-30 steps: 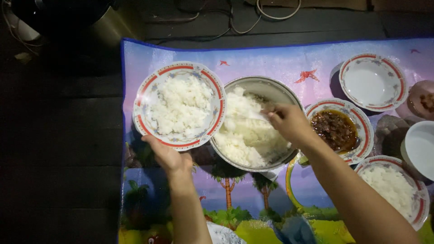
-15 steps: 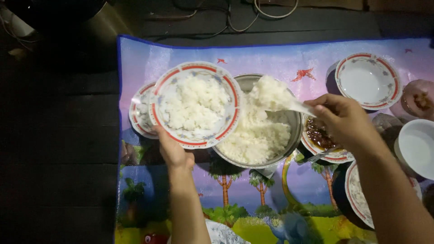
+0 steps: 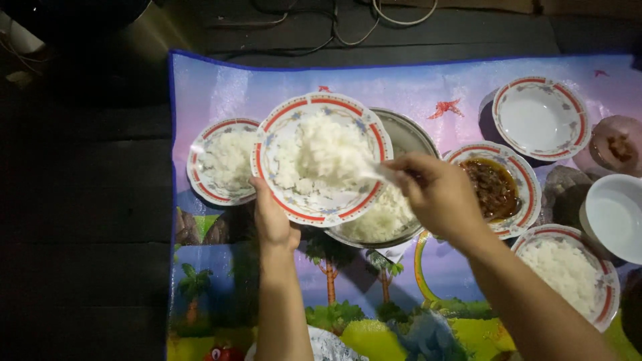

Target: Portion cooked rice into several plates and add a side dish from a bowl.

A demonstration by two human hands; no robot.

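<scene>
- Rice bowl (image 3: 321,159), red-rimmed, is held raised over the metal pot (image 3: 394,200); left hand (image 3: 273,217) grips its near rim, fingers curled underneath.
- Right hand (image 3: 438,194) is closed round what looks like a pale spoon (image 3: 371,172), heaped with rice.
- Best done by tipping the spoon low over the bowl's centre, keeping the bowl level.

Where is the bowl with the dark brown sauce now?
The sauce bowl sits right of centre on the mat, beside the metal rice pot, just behind the right hand.

red-rimmed bowl (image 3: 294,194) of rice, held above metal pot (image 3: 409,137) (half hidden).
</scene>
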